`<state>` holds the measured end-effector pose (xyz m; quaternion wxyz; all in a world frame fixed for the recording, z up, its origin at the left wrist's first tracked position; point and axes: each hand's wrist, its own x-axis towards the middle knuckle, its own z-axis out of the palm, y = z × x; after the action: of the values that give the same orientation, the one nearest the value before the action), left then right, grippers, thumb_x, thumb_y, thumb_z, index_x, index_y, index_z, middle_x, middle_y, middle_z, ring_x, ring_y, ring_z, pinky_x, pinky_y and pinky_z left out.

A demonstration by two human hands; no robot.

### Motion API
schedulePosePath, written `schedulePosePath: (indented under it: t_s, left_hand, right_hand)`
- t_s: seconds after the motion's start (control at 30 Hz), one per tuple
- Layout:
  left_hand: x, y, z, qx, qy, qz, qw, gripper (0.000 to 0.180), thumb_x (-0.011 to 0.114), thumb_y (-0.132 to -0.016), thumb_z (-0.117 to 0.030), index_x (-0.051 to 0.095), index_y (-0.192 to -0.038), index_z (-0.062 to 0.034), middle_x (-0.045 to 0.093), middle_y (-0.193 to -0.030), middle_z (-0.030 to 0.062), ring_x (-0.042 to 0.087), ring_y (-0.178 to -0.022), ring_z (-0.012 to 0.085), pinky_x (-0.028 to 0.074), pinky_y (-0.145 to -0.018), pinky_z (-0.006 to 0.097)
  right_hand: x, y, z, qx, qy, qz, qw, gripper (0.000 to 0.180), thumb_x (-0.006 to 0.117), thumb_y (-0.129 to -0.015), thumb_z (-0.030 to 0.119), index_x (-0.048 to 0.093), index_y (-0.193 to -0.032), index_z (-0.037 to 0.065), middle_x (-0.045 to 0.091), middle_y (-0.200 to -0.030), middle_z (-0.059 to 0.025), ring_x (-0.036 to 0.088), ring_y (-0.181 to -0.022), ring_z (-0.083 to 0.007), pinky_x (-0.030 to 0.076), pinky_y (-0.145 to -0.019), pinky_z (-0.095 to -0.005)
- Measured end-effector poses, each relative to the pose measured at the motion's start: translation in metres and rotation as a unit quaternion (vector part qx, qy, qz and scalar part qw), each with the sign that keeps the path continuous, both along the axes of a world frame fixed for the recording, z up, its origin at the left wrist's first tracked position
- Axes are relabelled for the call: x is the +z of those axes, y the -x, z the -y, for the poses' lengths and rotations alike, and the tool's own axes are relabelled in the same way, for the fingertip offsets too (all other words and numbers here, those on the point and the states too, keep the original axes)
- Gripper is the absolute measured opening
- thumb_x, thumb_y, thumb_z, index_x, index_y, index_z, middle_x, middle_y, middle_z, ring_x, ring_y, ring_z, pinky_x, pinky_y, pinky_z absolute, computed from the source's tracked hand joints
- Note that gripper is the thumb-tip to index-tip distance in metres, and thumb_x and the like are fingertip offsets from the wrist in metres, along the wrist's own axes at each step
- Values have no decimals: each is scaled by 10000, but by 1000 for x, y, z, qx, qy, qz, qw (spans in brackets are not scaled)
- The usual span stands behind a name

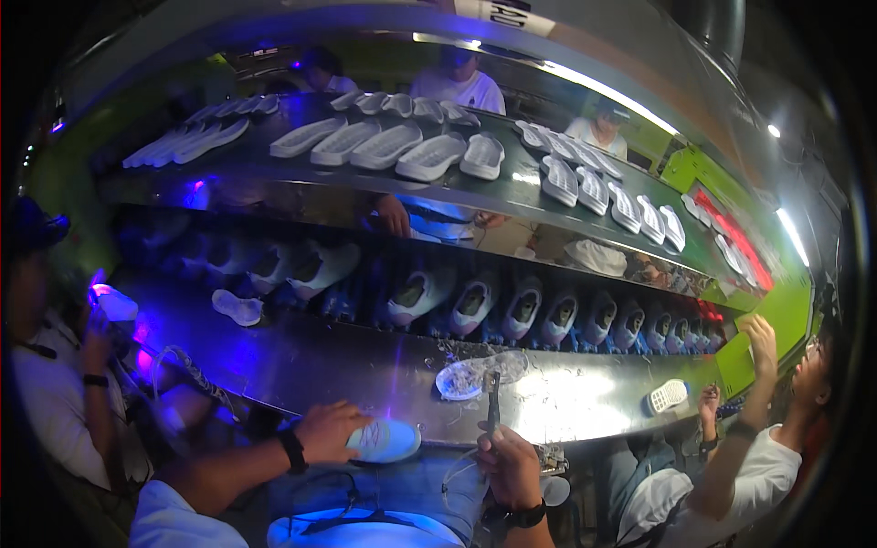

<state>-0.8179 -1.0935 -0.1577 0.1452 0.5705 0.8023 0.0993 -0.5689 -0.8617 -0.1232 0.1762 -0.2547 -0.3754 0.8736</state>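
Observation:
My left hand [331, 433] is closed over the heel end of a pale shoe [387, 440], holding it at the near edge of the metal bench with its toe to the right. Upright in my right hand [510, 464] is a slim tool [493, 402] with a flat end that looks like a brush; my fingers wrap round its lower part. Just behind the tool's tip lies a pale, sole-shaped piece [461, 380] on the bench, with clear stringy scraps about it. The tool overlaps this piece in view, and I cannot tell whether they touch.
A row of pale shoes [522, 310] stands on the lower line behind the metal bench [320, 365]. White soles [429, 157] lie on the green upper belt [512, 187]. One sole [668, 395] rests at the right. Co-workers sit left and right, with others beyond the belt.

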Motion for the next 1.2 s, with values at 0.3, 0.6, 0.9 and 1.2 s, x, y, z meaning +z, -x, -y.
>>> schedulePosePath:
  t_s: [0.3, 0.6, 0.9, 1.2]
  left_hand:
    - [-5, 12, 22, 187, -232, 385, 873, 570, 845, -844, -298, 678, -1336, -63, 718, -1190, 56, 690, -1092, 231, 541, -958, 384]
    - [-11, 49, 2, 264, -348, 772, 461, 547, 810, -879, -193, 589, -1350, -25, 685, -1238, 93, 657, -1151, 240, 547, -964, 419]
    - [34, 48, -15, 118, -409, 206, 881, 794, 935, -619, -249, 588, -1289, -3, 679, -1210, 153, 683, -1104, 282, 536, -985, 422]
    - [2, 30, 37, 76, -324, 44, 942, 959, 925, -544, -305, 520, -1379, -62, 600, -1338, 181, 576, -1277, 392, 342, -1178, 597]
  right_hand:
    - [-7, -4, 9, -28, -147, 64, 987, 241, 602, -1029, 151, 672, -1144, -50, 604, -835, -17, 514, -709, -105, 419, -630, -261]
    - [-6, 22, 21, -10, -328, 148, 933, 328, 722, -990, 154, 679, -1224, -72, 667, -877, 2, 573, -782, -58, 461, -695, -223]
    - [-8, 61, 33, 4, -334, 185, 924, 242, 679, -1012, 189, 692, -1071, -46, 622, -800, 11, 517, -725, -52, 402, -644, -228]
    - [-18, 97, 44, 95, -146, 198, 965, 210, 673, -1015, 194, 740, -985, -3, 628, -761, 27, 468, -639, -44, 341, -578, -215]
